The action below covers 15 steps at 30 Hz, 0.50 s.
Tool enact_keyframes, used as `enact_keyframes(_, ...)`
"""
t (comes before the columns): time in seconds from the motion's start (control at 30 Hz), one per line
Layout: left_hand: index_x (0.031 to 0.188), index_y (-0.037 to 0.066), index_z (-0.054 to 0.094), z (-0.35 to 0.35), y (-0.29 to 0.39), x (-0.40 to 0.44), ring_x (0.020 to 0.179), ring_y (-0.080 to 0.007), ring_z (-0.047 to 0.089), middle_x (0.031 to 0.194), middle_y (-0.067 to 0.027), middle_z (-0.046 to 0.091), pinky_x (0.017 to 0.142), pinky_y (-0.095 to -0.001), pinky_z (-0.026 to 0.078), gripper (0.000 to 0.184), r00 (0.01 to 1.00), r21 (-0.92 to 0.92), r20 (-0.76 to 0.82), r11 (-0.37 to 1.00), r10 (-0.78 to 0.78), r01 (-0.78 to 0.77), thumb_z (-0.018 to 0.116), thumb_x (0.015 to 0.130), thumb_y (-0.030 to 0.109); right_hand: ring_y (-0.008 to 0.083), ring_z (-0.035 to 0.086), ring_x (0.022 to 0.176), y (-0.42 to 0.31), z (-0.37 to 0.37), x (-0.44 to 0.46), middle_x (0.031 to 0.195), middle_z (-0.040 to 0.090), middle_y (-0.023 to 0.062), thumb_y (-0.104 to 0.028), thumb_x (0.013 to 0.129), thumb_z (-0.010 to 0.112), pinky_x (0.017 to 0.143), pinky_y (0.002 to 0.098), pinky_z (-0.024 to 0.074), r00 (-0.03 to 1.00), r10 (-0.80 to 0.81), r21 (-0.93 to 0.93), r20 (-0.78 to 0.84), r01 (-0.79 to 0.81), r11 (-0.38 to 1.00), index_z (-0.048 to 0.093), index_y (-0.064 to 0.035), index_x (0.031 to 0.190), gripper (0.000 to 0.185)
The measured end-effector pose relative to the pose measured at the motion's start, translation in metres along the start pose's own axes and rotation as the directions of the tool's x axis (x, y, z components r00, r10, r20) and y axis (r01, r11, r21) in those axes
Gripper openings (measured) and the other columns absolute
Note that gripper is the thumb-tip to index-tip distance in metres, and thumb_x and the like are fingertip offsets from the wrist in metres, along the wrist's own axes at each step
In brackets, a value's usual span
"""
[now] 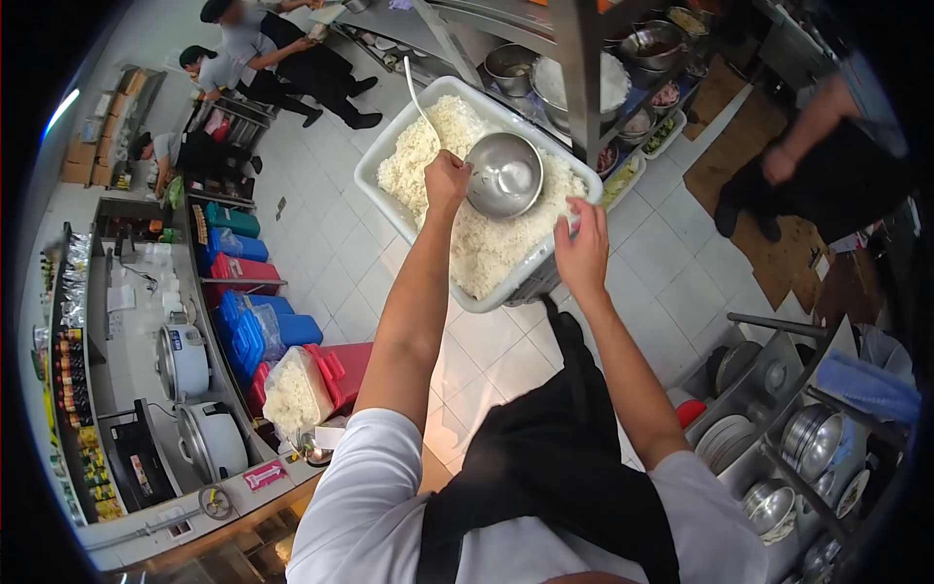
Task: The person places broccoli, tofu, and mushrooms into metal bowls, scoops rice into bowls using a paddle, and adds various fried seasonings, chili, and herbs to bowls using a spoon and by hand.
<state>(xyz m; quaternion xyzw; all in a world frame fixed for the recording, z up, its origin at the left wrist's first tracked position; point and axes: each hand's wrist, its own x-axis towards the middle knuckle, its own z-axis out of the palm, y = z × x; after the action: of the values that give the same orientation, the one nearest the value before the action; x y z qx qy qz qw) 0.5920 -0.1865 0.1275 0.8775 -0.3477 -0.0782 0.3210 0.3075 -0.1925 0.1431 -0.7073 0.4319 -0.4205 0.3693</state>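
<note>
The tub is white, its rice white to cream, and the apron seemingly plain black.

1 rectangular white tub, open at the top, lies at the far center of the scene, its long sides running from far left to near right. White rice covers the visible interior in a loose, uneven layer of separate grains and clumps. 1 round metal bowl, silver-colored and shiny, sits within the tub outline, right of center, its concave side visible. Whether it touches the rice below cannot be determined. 1 pale utensil with a long, slender, curved handle crosses the far left rim; its near end reaches the rice left of the bowl.
</note>
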Motion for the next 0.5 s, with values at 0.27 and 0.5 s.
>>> enact_keyframes(0.27,0.073,0.005,0.054,-0.065,-0.023,0.009,0.059,-0.0108,0.051,0.063,-0.0024,0.054,0.054,-0.0305,0.044,0.017,0.949,-0.325,0.311,0.944,0.044,0.063,0.068,0.077,0.012,0.0244,0.059,0.096,-0.028,0.036,0.056,0.111,0.056,0.0136,-0.011,0.091,0.065,0.081,0.0353,0.0508,0.99,0.109,0.024,-0.089,-0.107,0.994,0.058,-0.0061,0.124,0.034)
enact_keyframes(0.5,0.088,0.006,0.057,-0.167,-0.135,0.058,0.066,-0.0075,0.053,0.082,0.0008,0.059,0.052,-0.0235,0.04,0.012,0.965,-0.712,0.198,0.651,-0.17,0.261,0.058,0.078,-0.001,0.0217,0.063,0.08,-0.081,0.135,0.085,0.098,0.061,0.0104,-0.002,0.088,0.064,0.073,0.0312,0.0513,0.999,0.047,0.177,0.021,-0.05,0.983,0.067,-0.0023,0.104,0.017)
